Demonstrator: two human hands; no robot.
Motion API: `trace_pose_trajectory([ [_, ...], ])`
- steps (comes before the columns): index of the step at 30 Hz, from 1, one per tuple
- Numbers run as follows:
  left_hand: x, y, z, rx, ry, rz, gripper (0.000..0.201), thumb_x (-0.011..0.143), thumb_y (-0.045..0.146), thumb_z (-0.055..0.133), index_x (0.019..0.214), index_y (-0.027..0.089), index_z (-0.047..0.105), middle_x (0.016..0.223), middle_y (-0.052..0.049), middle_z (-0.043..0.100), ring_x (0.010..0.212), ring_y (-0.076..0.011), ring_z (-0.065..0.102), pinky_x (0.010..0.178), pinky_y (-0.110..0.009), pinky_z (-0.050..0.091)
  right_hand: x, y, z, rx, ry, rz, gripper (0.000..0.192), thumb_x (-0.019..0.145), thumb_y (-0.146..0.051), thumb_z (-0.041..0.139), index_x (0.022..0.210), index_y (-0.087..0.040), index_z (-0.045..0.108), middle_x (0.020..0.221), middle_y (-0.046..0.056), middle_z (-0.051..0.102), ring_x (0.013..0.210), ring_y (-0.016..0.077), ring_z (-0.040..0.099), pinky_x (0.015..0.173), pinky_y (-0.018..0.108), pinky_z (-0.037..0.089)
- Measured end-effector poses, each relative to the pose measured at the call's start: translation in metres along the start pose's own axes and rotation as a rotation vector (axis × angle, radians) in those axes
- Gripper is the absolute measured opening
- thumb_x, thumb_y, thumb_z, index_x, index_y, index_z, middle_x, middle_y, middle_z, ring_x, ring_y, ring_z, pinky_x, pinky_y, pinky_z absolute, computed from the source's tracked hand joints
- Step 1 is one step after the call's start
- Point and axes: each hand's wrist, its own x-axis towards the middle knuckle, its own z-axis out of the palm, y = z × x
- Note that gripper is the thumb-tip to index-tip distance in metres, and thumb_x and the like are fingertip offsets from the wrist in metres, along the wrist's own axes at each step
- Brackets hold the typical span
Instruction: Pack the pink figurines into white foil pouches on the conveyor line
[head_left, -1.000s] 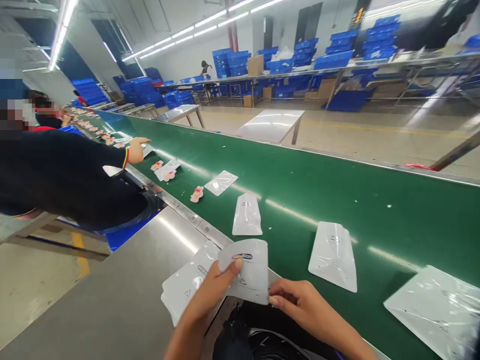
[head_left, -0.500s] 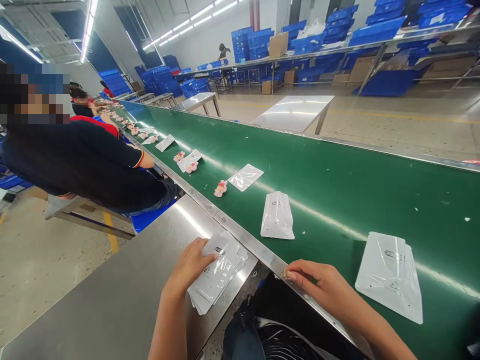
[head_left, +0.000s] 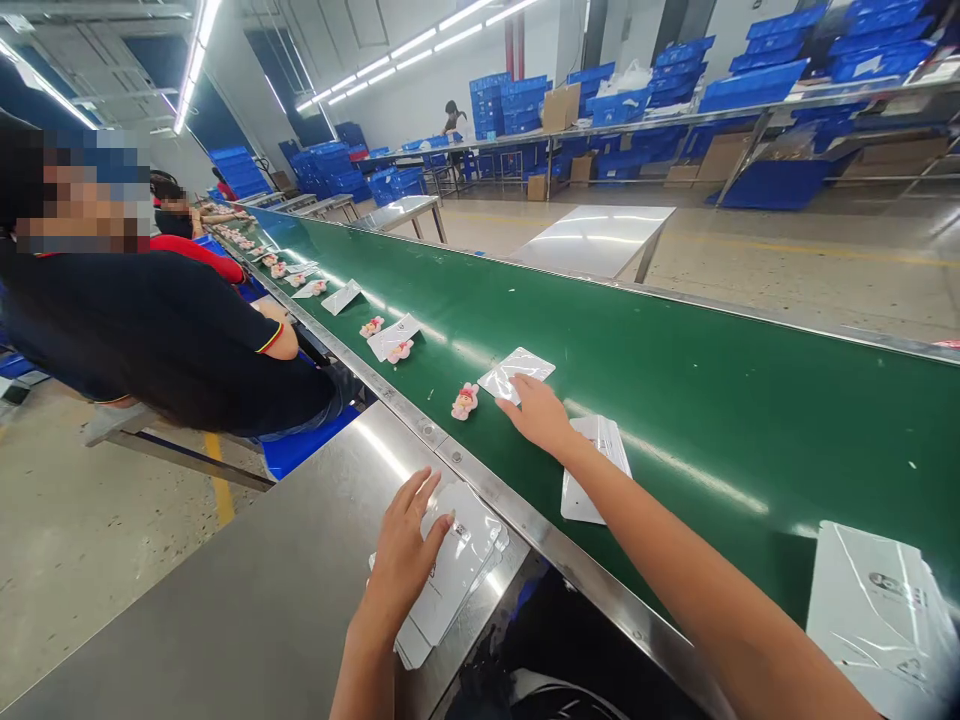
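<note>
My left hand [head_left: 405,555] rests over a fanned pile of white plastic pouches [head_left: 459,575] on the steel table, its fingers spread. Out over the green belt is my right hand [head_left: 538,415], its fingers stretched toward a shiny white pouch [head_left: 529,363] and overlapping its near edge. Whether they touch it I cannot tell. Just left of those fingers lies a pink flower-shaped figure [head_left: 465,401] with a red top. Beneath my right forearm, another white pouch [head_left: 581,490] is partly covered. Farther right lie some stacked white pouches [head_left: 862,590] with dark printing.
The green conveyor belt [head_left: 720,400] runs diagonally, with a metal rail [head_left: 517,510] beside the steel table [head_left: 247,610]. More pink figures [head_left: 400,351] and pouches [head_left: 343,297] lie up the belt. A co-worker [head_left: 172,340] in a dark shirt sits at left.
My right hand has left the belt's near rail and reached forward over the belt, fingers now extended. My left fingers have spread on the pile. Pouches and figures have shifted rightward and nearer.
</note>
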Motion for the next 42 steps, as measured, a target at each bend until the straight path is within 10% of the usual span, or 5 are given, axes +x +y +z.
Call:
trace_pose_trajectory([
  [10,0.000,0.023,0.007,-0.202,0.002,0.123,0.039,0.090,0.027,0.042,0.128,0.033,0.043,0.138,0.000,0.040,0.127,-0.0194,0.036,0.105,-0.041,0.034,0.017,0.009,0.022,-0.240,-0.054,-0.034,0.030,0.089,-0.014,0.034,0.095,-0.008,0.063,0.099,0.018,0.064,0.098,0.0270,0.056,0.096,0.041,0.027],
  [21,0.009,0.093,0.003,-0.587,-0.041,0.190,0.080,0.079,0.031,0.062,0.142,0.031,0.013,0.149,-0.003,0.017,0.136,-0.0245,0.016,0.111,-0.042,0.017,-0.111,0.032,-0.118,0.027,-0.203,-0.344,0.029,0.094,-0.026,0.029,0.107,-0.027,0.055,0.080,0.000,0.066,0.066,0.0140,0.059,0.059,0.024,0.037],
  [26,0.017,0.123,0.010,-0.798,-0.551,0.251,0.064,0.073,0.037,0.067,0.131,0.024,0.043,0.113,-0.005,0.060,0.103,-0.0239,0.054,0.089,-0.032,0.041,-0.154,0.036,-0.146,0.203,-0.323,-0.469,0.029,0.092,-0.023,0.033,0.104,-0.027,0.060,0.082,0.001,0.066,0.068,0.0139,0.059,0.062,0.024,0.040],
  [30,0.011,0.135,0.031,-0.865,-0.614,0.154,0.033,0.085,0.042,0.050,0.078,0.015,0.067,0.062,0.002,0.053,0.059,-0.0113,0.044,0.055,-0.022,0.033,-0.159,0.041,-0.141,0.196,-0.294,-0.399,0.024,0.092,-0.024,0.037,0.095,-0.026,0.061,0.080,-0.001,0.062,0.067,0.0125,0.055,0.060,0.024,0.039],
  [42,-0.004,0.107,0.059,-1.293,-0.280,-0.310,0.038,0.073,0.046,0.067,0.090,0.013,0.064,0.085,-0.006,0.062,0.082,-0.0184,0.054,0.076,-0.027,0.040,-0.047,0.031,-0.063,0.532,-0.326,0.025,0.037,0.090,-0.045,0.036,0.097,-0.020,0.062,0.078,0.002,0.065,0.070,0.0129,0.060,0.060,0.022,0.044],
])
